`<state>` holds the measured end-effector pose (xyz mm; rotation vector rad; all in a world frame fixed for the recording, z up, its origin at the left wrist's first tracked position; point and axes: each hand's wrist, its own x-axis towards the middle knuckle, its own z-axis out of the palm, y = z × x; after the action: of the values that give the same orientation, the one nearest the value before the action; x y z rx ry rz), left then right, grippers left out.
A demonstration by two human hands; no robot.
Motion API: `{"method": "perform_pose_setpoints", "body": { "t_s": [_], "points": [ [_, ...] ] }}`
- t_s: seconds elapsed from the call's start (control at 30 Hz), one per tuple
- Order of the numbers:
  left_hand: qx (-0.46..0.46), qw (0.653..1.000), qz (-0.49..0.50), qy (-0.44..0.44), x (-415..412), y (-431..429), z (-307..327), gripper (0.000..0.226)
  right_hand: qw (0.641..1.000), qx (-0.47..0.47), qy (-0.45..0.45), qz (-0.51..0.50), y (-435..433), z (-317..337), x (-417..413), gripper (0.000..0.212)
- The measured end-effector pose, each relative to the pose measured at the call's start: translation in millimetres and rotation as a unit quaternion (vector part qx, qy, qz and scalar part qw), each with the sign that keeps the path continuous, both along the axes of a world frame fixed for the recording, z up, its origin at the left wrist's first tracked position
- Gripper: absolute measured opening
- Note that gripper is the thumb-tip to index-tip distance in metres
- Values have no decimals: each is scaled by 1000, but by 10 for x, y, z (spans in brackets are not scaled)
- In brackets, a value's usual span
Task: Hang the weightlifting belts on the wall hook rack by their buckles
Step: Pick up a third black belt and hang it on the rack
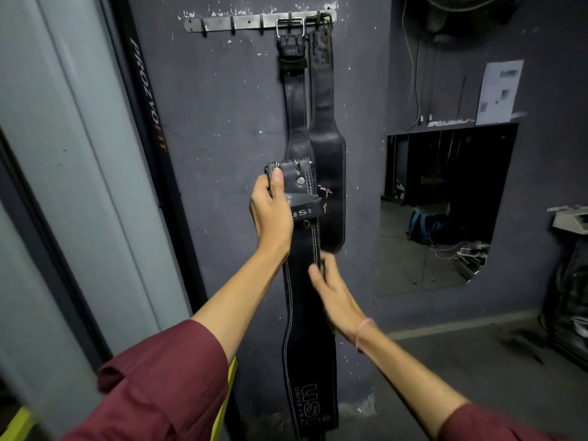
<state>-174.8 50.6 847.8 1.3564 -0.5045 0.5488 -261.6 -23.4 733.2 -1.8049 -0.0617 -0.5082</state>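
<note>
A metal hook rack [235,22] is screwed high on the dark wall. Two black belts hang from its right hooks: one [297,100] by a silver buckle, another [326,128] just right of it. My left hand [272,211] grips the buckle end of a third black belt [305,329] with white stitching and USI lettering, thumb up over the buckle. That belt hangs down in front of the wall, well below the rack. My right hand [334,294] holds the belt's right edge lower down, fingers curled behind it.
Three hooks on the rack's left half [203,28] carry nothing. A grey frame with PROZVOFIT lettering [149,97] stands at the left. A wall opening [442,198] at the right shows a blue bag and cables. A paper sheet [499,90] is stuck above it.
</note>
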Motion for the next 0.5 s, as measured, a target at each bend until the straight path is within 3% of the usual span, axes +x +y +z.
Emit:
{"method": "perform_pose_setpoints", "body": {
  "t_s": [0.13,0.23,0.4,0.5],
  "points": [
    [5,999,-31,-14,-47,-42,-75,39,987,69,-126,-77,-30,908,183,37],
    [6,998,-57,-26,-131,-55,-139,41,974,88,-137,-158,-115,1287,299,33],
    [26,998,-58,18,-150,-84,-215,9,980,41,-105,-163,-163,1243,407,28],
    [29,998,-57,23,-131,-101,-294,20,982,16,-106,-154,-160,1111,410,27]
  ]
}}
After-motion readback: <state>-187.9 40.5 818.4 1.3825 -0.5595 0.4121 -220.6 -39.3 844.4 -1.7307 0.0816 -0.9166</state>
